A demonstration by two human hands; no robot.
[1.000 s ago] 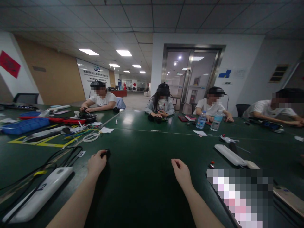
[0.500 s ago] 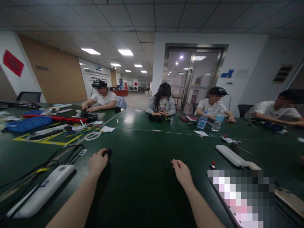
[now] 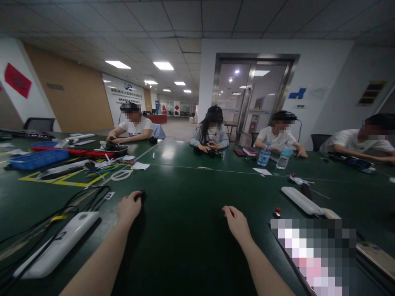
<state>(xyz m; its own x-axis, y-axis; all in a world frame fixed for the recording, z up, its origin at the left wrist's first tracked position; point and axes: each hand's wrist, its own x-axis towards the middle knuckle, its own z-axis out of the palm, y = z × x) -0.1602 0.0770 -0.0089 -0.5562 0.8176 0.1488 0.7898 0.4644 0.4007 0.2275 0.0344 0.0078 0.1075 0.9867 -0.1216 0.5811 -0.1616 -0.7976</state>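
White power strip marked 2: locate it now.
The white power strip lies lower left in the head view on the green table, left of the left hand, beside black cables.

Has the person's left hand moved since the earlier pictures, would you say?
No, hardly: the left hand sits about where it did relative to the white power strip; both shifted together in the view.

Our two bare arms extend forward from the lower frame edge, well apart. Our left hand (image 3: 129, 208), carried on the slender bare left forearm (image 3: 97, 263), is closed, its curled fingers (image 3: 135, 200) turned inward. Our right hand (image 3: 237, 225), on the slender bare right forearm (image 3: 267, 269), lies palm down, its fingers gently curved and relaxed.
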